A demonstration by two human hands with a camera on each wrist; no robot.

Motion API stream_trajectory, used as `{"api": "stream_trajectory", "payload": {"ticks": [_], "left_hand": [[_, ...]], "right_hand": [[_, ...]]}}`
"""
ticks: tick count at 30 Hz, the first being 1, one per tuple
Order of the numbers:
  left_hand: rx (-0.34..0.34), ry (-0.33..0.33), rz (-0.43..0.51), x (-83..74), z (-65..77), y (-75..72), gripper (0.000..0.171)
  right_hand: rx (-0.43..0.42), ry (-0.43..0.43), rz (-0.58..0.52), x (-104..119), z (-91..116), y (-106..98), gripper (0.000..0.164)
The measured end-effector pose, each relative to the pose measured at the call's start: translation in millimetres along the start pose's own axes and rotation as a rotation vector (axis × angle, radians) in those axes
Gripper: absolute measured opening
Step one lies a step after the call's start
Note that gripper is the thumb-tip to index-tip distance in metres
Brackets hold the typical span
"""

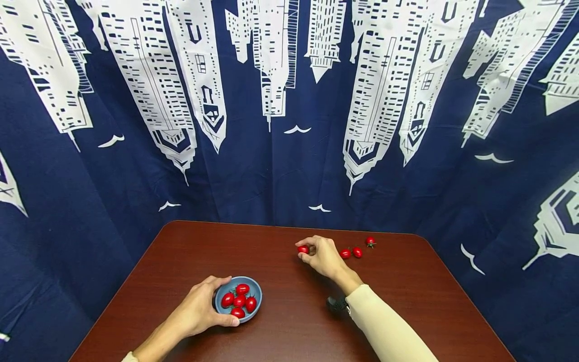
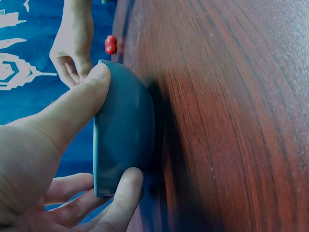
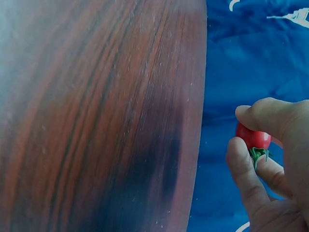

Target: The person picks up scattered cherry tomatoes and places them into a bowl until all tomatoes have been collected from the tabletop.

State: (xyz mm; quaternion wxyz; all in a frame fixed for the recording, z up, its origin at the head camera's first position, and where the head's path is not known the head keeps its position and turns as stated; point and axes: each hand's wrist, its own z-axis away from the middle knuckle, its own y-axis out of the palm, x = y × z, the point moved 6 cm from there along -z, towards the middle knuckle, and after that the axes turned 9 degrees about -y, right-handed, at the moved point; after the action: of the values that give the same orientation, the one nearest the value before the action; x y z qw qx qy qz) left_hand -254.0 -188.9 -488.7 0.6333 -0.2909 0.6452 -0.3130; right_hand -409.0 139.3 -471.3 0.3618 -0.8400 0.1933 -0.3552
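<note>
My left hand (image 1: 199, 306) grips a small blue-grey bowl (image 1: 259, 291) by its sides, thumb at the near rim and fingers around the far one. Several red cherry tomatoes (image 1: 239, 300) lie inside the bowl. In the left wrist view the bowl (image 2: 123, 125) shows its outer wall, close to the tabletop; whether it touches is unclear. My right hand (image 1: 324, 256) pinches one cherry tomato (image 1: 303, 249) above the far part of the table. The right wrist view shows this tomato (image 3: 258, 139) between thumb and fingers, its green stem end visible.
Three more cherry tomatoes (image 1: 357, 252) lie on the brown wooden table (image 1: 280, 342), just right of my right hand. Behind the table's far edge hangs a dark blue curtain (image 1: 271, 186) with white buildings. A black band (image 1: 336, 304) is at my right wrist.
</note>
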Motion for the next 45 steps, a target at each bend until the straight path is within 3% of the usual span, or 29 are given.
{"api": "stream_trajectory", "payload": {"ticks": [18, 45], "left_hand": [[0.012, -0.005, 0.017, -0.6, -1.4, 2.0, 0.103], [-0.002, 0.007, 0.005, -0.3, 1.6, 0.2, 0.103]], "right_hand": [[-0.007, -0.09, -0.046, 36, 12, -6, 0.028], [0.061, -0.233, -0.085, 93, 22, 16, 0.03]]}}
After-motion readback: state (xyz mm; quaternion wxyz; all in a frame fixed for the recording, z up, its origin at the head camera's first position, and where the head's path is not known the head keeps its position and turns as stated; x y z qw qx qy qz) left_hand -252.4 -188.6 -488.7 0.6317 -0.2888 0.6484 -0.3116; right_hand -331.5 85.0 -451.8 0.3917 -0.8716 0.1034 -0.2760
